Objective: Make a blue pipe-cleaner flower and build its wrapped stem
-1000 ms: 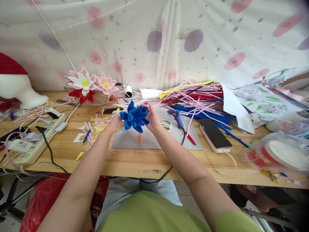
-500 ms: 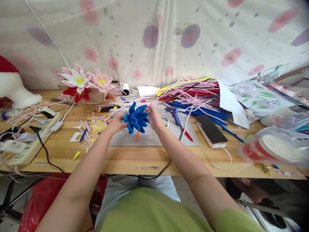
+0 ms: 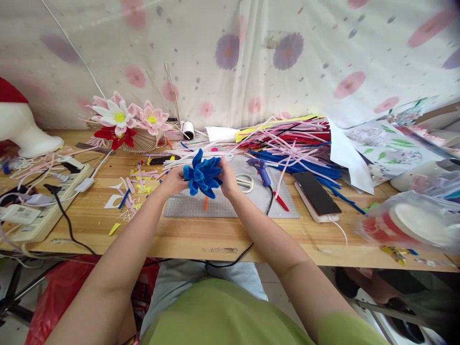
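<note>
A blue pipe-cleaner flower (image 3: 202, 175) with several pointed petals is held up over the grey cutting mat (image 3: 187, 208). My left hand (image 3: 175, 181) grips it from the left, fingers partly hidden behind the petals. At its right side my right hand (image 3: 227, 178) is closed against the petals, its fingertips partly hidden. Below the flower an orange stick (image 3: 206, 203) shows. Right of my right hand lie white-handled scissors (image 3: 245, 183), and beyond them a blue glue gun (image 3: 261, 171) and a red pen (image 3: 281, 201).
Bundled pipe cleaners (image 3: 287, 134) lie at the back beside blue ones (image 3: 316, 170). A phone (image 3: 316, 192) sits on the right, near a bagged cup (image 3: 413, 223). Finished flowers (image 3: 118, 117) stand back left, above scraps (image 3: 132, 189). A power strip (image 3: 53, 206) is far left.
My right hand has come in from slightly apart and now touches the flower's right petals. The flower has tilted a little; my left hand keeps its hold.
</note>
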The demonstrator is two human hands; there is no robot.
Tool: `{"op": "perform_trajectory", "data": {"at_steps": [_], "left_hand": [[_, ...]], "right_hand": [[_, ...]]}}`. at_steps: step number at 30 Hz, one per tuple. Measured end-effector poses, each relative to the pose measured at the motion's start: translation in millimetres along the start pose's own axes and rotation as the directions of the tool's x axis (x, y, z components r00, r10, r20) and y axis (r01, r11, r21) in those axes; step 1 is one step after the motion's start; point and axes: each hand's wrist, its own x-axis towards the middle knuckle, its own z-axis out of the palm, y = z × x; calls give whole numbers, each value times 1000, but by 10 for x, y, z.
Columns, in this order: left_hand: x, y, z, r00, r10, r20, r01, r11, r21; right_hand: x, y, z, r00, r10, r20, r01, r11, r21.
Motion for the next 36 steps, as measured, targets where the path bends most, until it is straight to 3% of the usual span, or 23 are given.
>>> {"op": "perform_trajectory", "data": {"at_steps": [3,6,9,17,22,24,29,33,36], "left_hand": [[21,17,8,981,-66,180,73,997,-34],[76,-58,-21,943,-131,305,144,989,-19],[136,-154,-68,938,-201,283,204,979,19],[175,-118,-115,914,-268,305,289,957,-25],[193,-76,-134,828,-341,446,392,920,-24],[217,-88,-134,789,-352,504,399,917,16],[279,-135,-104,776,-358,520,416,910,7],[276,-184,-85,770,-381,512,440,898,7],[263,-204,-76,738,-412,534,476,879,21]], "right_hand": [[85,-89,-69,992,77,99,-85,993,78],[136,-186,-105,964,122,236,-135,990,40],[91,-210,-95,938,121,326,-124,992,-14],[-16,-84,-100,944,-3,330,16,999,-37],[192,-159,-146,961,-95,261,137,979,-148],[207,-247,-95,948,-126,294,187,964,-190],[68,-396,81,894,-3,448,133,956,-260],[10,-381,90,858,89,506,94,941,-326],[82,-350,35,901,18,434,114,954,-277]]}}
